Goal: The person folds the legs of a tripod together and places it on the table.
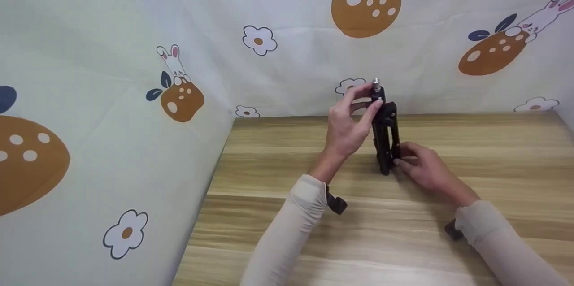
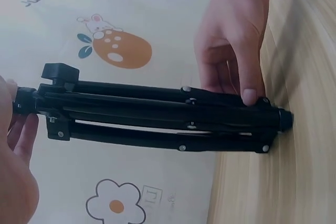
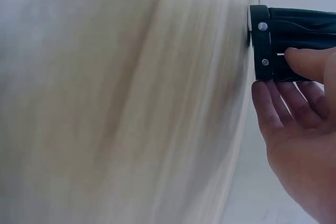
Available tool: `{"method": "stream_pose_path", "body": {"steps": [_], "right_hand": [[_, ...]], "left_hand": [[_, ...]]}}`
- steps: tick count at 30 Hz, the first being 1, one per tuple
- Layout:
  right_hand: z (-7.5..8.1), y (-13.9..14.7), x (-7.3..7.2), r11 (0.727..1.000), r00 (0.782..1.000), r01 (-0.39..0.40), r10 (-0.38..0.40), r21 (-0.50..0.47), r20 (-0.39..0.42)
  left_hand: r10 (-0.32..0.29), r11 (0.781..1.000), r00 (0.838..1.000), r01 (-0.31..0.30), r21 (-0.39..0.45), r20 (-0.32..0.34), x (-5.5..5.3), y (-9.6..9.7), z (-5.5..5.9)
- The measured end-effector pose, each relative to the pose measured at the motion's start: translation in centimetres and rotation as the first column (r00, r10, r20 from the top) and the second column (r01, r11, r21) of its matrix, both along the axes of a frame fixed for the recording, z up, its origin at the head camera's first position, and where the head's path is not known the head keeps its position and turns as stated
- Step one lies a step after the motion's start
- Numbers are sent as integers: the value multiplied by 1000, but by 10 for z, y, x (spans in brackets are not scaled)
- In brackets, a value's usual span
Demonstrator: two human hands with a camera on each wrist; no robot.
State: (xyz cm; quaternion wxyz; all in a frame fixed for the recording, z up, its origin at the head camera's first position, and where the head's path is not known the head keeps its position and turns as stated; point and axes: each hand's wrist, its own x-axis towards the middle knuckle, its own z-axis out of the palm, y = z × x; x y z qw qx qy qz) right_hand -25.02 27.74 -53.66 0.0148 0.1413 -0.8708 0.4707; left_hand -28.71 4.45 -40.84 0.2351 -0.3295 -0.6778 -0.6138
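Observation:
A black folded tripod point(image 1: 382, 145) stands upright near the back of the wooden table, its legs drawn together. On its top a silver screw point(image 1: 376, 83) points up. My left hand point(image 1: 347, 129) pinches the tripod's head just below that screw, between thumb and fingers. Low on the legs, my right hand point(image 1: 426, 169) grips one side, thumb in front. The left wrist view shows the legs point(image 2: 157, 109) lengthwise, with a dark knob point(image 2: 60, 73) near the top. In the right wrist view, the fingers point(image 3: 283, 106) hold close to the riveted lower end point(image 3: 262, 43). Whether that end touches the table cannot be told.
The wood-grain table point(image 1: 278, 232) lies beneath both hands. Pale cloth walls point(image 1: 296, 66) printed with rabbits, oranges and flowers rise behind it and at its left, close behind the tripod. Dark wrist devices point(image 1: 336, 204) hang at both cuffs.

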Motion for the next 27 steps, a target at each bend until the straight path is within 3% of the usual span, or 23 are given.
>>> {"method": "stream_pose_path", "body": {"steps": [10, 20, 27], "right_hand": [[3, 6, 4, 1000, 1000, -8, 8, -24, -3], [11, 16, 7, 998, 999, 47, -46, 42, -7], [15, 19, 11, 999, 999, 33, -32, 27, -35]], "left_hand": [[-28, 993, 997, 20, 118, 70, -6, -13, -9], [-16, 987, 991, -5, 158, 132, -10, -27, -18], [-15, 982, 982, -21, 188, 187, -12, -37, -24]]}}
